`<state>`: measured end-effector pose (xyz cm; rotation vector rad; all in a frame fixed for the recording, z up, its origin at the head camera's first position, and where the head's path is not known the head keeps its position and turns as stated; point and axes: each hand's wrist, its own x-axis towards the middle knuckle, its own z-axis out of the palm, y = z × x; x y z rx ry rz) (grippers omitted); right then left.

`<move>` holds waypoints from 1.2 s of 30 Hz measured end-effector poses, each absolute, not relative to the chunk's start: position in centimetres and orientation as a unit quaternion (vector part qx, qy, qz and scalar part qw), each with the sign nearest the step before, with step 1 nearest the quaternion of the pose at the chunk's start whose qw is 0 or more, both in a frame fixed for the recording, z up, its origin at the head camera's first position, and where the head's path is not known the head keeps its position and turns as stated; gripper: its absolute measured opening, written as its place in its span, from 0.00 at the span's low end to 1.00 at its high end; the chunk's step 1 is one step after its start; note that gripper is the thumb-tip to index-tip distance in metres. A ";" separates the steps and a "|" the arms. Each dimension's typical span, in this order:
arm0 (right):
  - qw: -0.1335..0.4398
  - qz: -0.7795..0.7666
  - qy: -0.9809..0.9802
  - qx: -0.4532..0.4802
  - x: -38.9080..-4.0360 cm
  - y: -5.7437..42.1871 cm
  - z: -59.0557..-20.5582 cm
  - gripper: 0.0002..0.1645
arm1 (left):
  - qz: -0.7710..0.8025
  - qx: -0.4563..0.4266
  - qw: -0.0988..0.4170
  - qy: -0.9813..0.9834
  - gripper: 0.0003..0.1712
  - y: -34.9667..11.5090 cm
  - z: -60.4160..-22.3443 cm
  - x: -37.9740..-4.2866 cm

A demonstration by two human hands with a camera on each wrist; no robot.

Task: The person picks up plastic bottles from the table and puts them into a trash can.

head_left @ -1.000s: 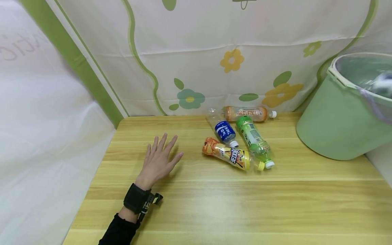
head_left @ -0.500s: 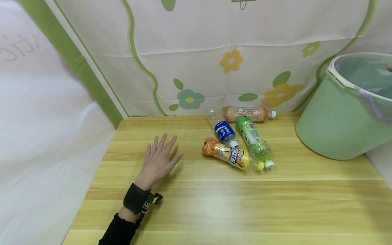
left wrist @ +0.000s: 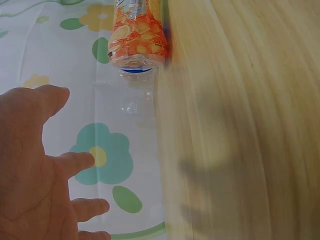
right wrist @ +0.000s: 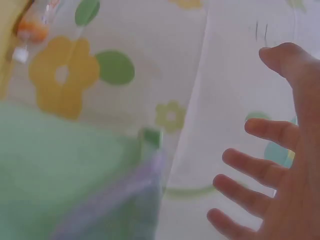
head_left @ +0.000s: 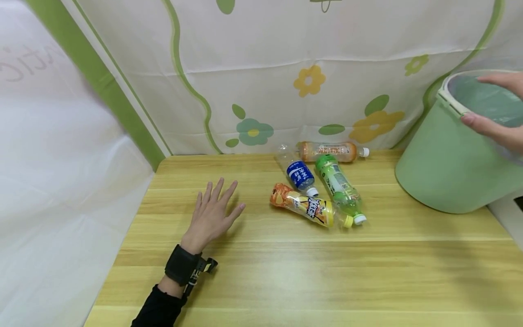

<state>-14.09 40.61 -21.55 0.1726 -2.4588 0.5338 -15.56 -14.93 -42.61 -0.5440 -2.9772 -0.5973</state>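
Observation:
My left hand (head_left: 209, 219) lies palm down with fingers spread, over the left side of the table, holding nothing. To its right, several plastic drink bottles lie on their sides: an orange-and-yellow bottle (head_left: 306, 206) with a yellow cap, a green bottle (head_left: 339, 190), a clear bottle with a blue label (head_left: 300, 175), and an orange-labelled bottle (head_left: 328, 152) along the back. At the right edge, my right hand (head_left: 506, 136) is partly out of view above the mouth of a pale green bin (head_left: 445, 163). Its fingers are spread with nothing between them in the right wrist view.
A wooden table (head_left: 286, 281) carries the bottles and the bin. Behind it hangs a white flowered cloth (head_left: 253, 54), and a white sheet (head_left: 53, 181) hangs at the left. A thin clear liner (head_left: 490, 102) lines the bin.
A blurred whitish thing seen in the bin's mouth a second ago is out of sight. My right hand has come into view from the right over the bin. The left hand stays put.

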 end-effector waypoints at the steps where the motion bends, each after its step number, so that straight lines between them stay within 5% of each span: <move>1: 0.309 0.188 -0.928 0.084 -13.8 40.2 -21.6 0.42 | -0.194 -0.177 0.029 -0.964 0.45 -14.9 -42.6 -15.6; 20: 0.289 0.118 -0.905 0.289 -11.8 33.7 -29.5 0.53 | -0.195 -0.186 0.028 -0.963 0.43 -14.6 -42.6 -15.5; 36: 0.138 0.108 -0.950 0.257 -11.7 31.3 -40.2 0.52 | -0.192 -0.199 0.017 -0.961 0.43 -14.0 -42.8 -15.2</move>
